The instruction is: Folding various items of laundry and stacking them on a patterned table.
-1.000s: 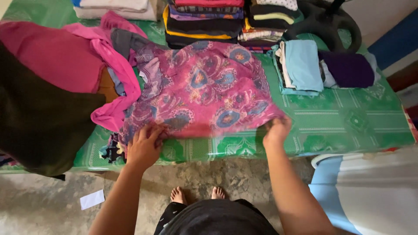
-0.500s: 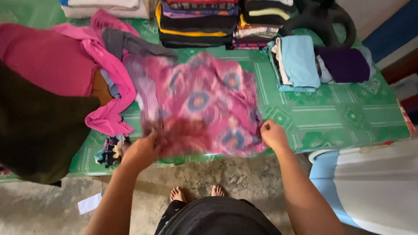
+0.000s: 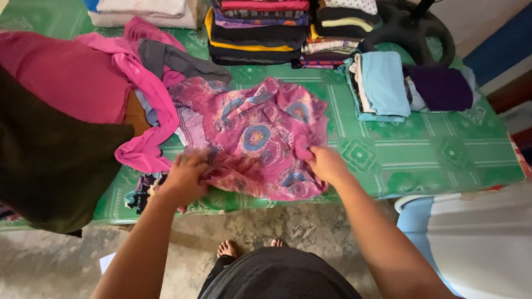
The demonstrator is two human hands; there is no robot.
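- Since half a second back, both hands have pushed the near edge of the pink patterned garment (image 3: 260, 138) further up the table; the cloth now sits bunched and shorter than when it lay spread flat a second ago.
- My left hand (image 3: 185, 177) is closed on the garment's near left edge, fingers curled into the fabric, though it is motion-blurred.
- My right hand (image 3: 327, 164) pinches the right edge of the same garment, thumb and fingers gathered round a fold.
- I see the garment lying mid-table on the green patterned table cover (image 3: 432, 149), its lower hem hanging just over the near edge.
- Left of it, a bright pink cloth (image 3: 141, 105) drapes beside and partly over a large magenta cloth (image 3: 61, 77), with a grey piece (image 3: 180, 61) touching the garment's top left corner.
- A dark brown cloth (image 3: 50, 166) covers the far left, spilling off the table edge.
- Behind the garment, I've got a folded stack of dark and striped clothes (image 3: 255, 30), and a second smaller stack (image 3: 338, 27) just beside it.
- To the right, a folded light blue pile (image 3: 382, 83) sits next to a folded dark purple piece (image 3: 440, 88), well apart from my right hand.
- Below, bare feet (image 3: 249, 247) on the concrete floor (image 3: 55, 260).
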